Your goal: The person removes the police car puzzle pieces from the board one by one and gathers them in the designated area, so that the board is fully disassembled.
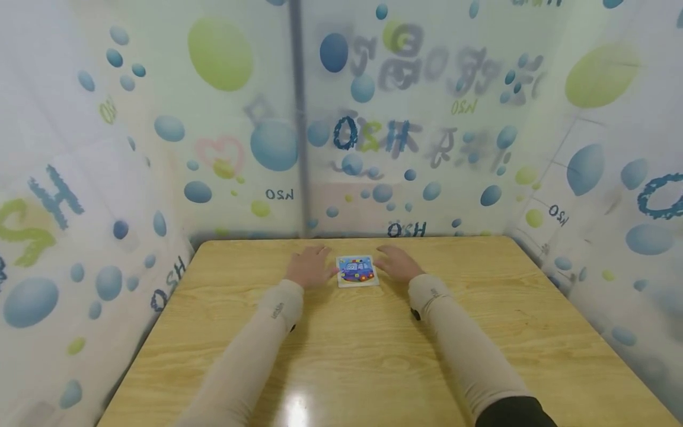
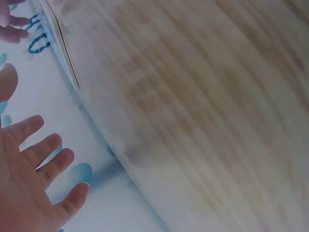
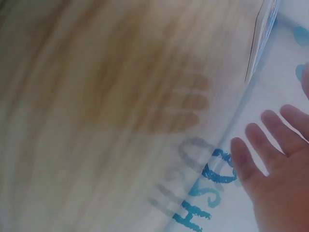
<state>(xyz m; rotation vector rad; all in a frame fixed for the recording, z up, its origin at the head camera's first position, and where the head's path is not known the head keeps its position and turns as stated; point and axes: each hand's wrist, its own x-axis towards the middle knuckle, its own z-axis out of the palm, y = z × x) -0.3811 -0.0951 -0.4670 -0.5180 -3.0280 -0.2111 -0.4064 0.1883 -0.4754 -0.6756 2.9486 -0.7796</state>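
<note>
A flat square picture board (image 1: 357,271) with a white border and a cartoon blue car lies on the wooden table (image 1: 363,350), near its far edge. My left hand (image 1: 311,267) is at the board's left side, its thumb close to the border. On the right side my right hand (image 1: 397,263) is spread, fingertips near the upper right corner. Both hands have relaxed, parted fingers and nothing gripped in them. In the left wrist view the left palm (image 2: 29,179) shows, with the board's thin edge (image 2: 63,43) above. The right wrist view shows the right palm (image 3: 285,179) likewise.
A pale curtain (image 1: 256,178) printed with blue and green drops and H2O lettering surrounds the table on the far side and both flanks. A dark vertical pole (image 1: 299,118) shows behind it. Light glares off the tabletop near the front.
</note>
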